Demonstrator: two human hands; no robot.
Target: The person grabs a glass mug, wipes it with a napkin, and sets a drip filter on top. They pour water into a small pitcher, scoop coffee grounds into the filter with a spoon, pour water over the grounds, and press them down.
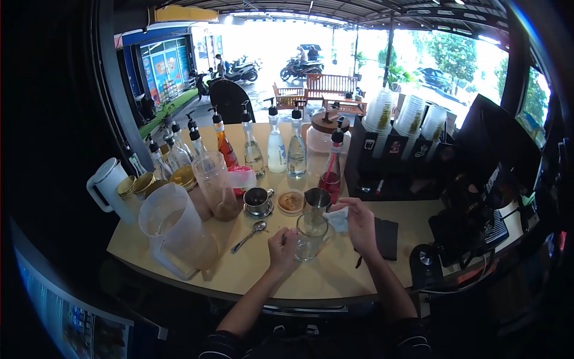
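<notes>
My left hand [282,248] is closed at the left side of a clear glass mug [307,248], which stands upright near the front of the counter. A white cloth or tissue [336,220] is pinched in my right hand [361,226], just right of the mug's rim. Behind the mug stands a metal cup [317,200]. To its left are a small dish of brown powder [291,202] and a metal cup on a saucer [258,202]. A spoon [249,236] lies left of my left hand.
Large plastic pitchers [179,230] and a tall clear jug [214,185] stand at the left. Pump bottles [276,149] line the back, beside a lidded glass jar [323,146]. A black rack [388,170] holds plastic cups at right. A dark cloth [385,239] lies right of my right hand.
</notes>
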